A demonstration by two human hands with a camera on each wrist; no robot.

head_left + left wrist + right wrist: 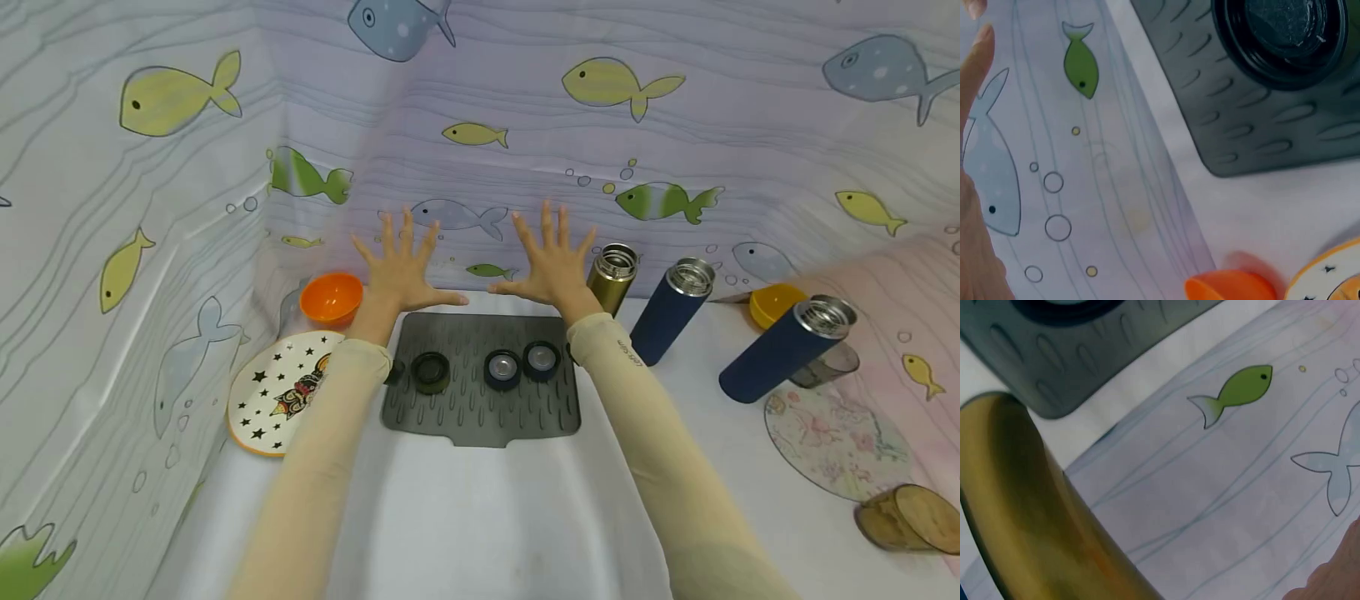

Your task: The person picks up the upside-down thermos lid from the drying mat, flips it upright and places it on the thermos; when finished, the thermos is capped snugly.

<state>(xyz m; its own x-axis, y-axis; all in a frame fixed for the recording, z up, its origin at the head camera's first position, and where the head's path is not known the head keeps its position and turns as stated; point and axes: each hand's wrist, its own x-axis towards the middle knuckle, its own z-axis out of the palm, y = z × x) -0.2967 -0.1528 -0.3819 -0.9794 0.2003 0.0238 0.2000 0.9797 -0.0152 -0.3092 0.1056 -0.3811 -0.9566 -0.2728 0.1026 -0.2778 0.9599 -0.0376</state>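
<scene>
Both hands are raised with fingers spread and hold nothing. My left hand [401, 271] is over the back left edge of a grey ridged mat [480, 417], near an orange bowl [332, 298]. My right hand [553, 271] is above the mat's back right, beside an uncapped gold flask [612, 279]. On the mat lie a dark green-black lid [431, 372] and two dark blue lids, one [502, 369] beside the other [541, 360]. In the right wrist view the gold flask [1041, 506] stands close to the mat's corner.
Two uncapped blue flasks, one nearer [670, 312] and one farther right [783, 350], stand on the right. Beyond are a yellow bowl [776, 305], a floral plate [832, 442] and an amber glass [909, 518]. A starred plate [258, 400] lies left. Fish-print curtain [525, 150] lines the back.
</scene>
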